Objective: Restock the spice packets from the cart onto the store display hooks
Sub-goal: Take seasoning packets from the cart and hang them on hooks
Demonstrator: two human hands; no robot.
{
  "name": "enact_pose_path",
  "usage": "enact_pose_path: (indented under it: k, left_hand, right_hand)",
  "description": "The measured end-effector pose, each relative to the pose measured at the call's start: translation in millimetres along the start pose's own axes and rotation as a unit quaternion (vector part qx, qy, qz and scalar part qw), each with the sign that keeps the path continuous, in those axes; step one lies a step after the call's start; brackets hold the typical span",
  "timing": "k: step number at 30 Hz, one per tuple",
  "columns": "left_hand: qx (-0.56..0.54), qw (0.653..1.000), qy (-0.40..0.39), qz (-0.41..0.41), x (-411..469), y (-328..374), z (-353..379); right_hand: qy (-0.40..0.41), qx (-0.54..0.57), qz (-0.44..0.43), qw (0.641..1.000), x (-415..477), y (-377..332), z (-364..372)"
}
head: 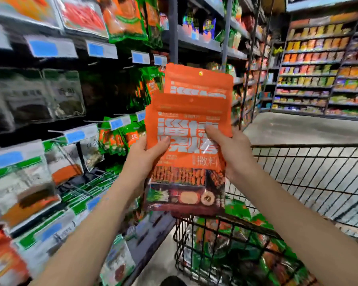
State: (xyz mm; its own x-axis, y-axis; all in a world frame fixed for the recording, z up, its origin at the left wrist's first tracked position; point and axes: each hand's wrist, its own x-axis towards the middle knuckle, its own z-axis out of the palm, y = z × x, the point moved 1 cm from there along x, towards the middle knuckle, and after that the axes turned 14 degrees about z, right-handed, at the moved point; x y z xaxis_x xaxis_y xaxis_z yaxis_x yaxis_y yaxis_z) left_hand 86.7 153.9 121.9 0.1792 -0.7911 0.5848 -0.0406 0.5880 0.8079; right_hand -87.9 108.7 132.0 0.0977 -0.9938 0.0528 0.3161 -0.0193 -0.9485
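Nearest, 1 black wire cart [310,162] sits low and right, its basket holding a heap of green and orange packets [238,238] too jumbled to count. Above its front rim, 2 bare forearms reach up. The left hand [143,159] grips the left edge of 2 orange spice packets, thumb across the front. The right hand [233,153] grips the right edge the same way, its thumb lying over the print.

The front packet [186,112] stands upright and overlaps the lower part of the rear packet [198,83], which rises higher and shows 1 round hang hole [201,73] at its top edge. Big white Chinese characters cross both fronts, partly under the thumbs; "撒料" can be read at the front packet's lower right, above a photo of skewers.

Just left of the packets, hooks [93,121] jut from the display, carrying green packets [147,85] and clear spice bags [63,93]; their blue-and-white price tags [101,50] are too blurred to read. Right of the packets, grey floor [298,129] stretches past the cart's far rim to 1 wall of far shelves [318,65] packed with yellow and orange goods.
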Motion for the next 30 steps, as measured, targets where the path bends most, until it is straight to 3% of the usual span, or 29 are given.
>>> enact_pose_path:
  k: [8,14,24,30]
  left_hand:
    - [0.091,0.988,0.123,-0.036,-69.4,32.5,-91.4]
    - [0.191,0.953,0.23,-0.047,-131.3,72.9,-152.8]
    - [0.255,0.886,0.384,-0.052,-232.3,145.1,-220.8]
    - [0.26,0.846,0.464,-0.048,-298.8,173.9,-245.3]
  right_hand:
    - [-0.13,0.015,0.063,0.989,-41.4,55.4,80.9]
    - [-0.278,-0.021,0.103,0.955,-75.7,84.8,146.9]
    - [-0.491,-0.01,0.161,0.856,-130.7,75.9,272.8]
    - [-0.558,-0.028,0.245,0.792,-177.7,95.7,351.3]
